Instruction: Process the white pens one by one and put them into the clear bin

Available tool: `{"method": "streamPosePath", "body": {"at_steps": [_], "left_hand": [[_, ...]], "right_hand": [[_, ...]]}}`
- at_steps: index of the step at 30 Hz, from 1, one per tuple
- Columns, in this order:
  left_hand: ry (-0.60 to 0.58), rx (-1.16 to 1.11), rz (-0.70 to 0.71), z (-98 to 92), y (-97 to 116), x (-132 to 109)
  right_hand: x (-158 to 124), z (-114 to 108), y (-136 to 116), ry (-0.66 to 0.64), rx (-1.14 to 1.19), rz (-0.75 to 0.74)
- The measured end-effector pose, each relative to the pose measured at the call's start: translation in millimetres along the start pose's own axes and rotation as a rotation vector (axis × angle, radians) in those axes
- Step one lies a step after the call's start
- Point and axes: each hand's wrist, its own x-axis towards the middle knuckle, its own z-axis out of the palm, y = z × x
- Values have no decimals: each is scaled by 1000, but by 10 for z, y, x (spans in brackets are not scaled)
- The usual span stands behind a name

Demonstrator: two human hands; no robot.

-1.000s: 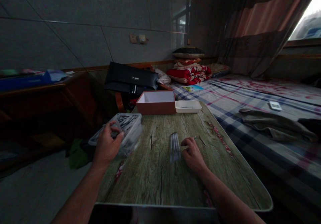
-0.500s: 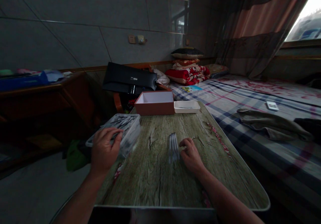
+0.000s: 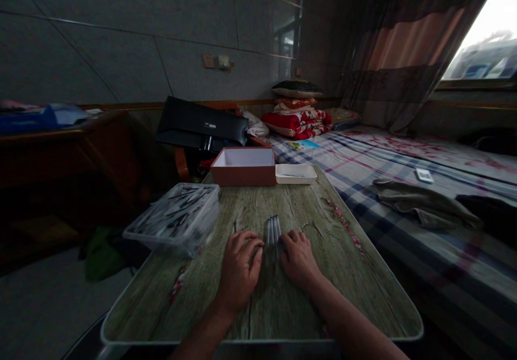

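Observation:
Several slim pens (image 3: 273, 233) lie side by side in a row on the wood-patterned table, pointing away from me; their near ends look blurred. Just left of the row is my left hand (image 3: 240, 266), fingers curved and thumb a little apart, with nothing visible in it. My right hand (image 3: 299, 258) rests on the table at the row's right side, its bent fingertips touching or very near the outermost pen. A clear plastic container (image 3: 202, 225) full of pens stands at the table's left edge.
At the table's (image 3: 347, 306) far end stand an open reddish-brown box (image 3: 242, 177) and a white tray (image 3: 295, 180) with something thin inside. A black monitor (image 3: 202, 126) leans behind them. The bed (image 3: 363, 161) adjoins on the right.
My left hand has moved right, from over the clear container to beside the pens. My right hand has come closer to the row. The view has shifted slightly.

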Motion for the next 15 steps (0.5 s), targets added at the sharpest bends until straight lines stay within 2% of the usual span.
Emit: {"method": "streamPosePath", "body": {"at_steps": [5,11,15], "left_hand": [[-150,-130,-106,257,7,116],[-183,-325,-200,370,-69,146],[-183,-575,-447,407,-123,169]], "right_hand": [[-6,52,42,49,-119,60],[-10,90,86,107,-130,137],[29,37,125,161,21,234]]}}
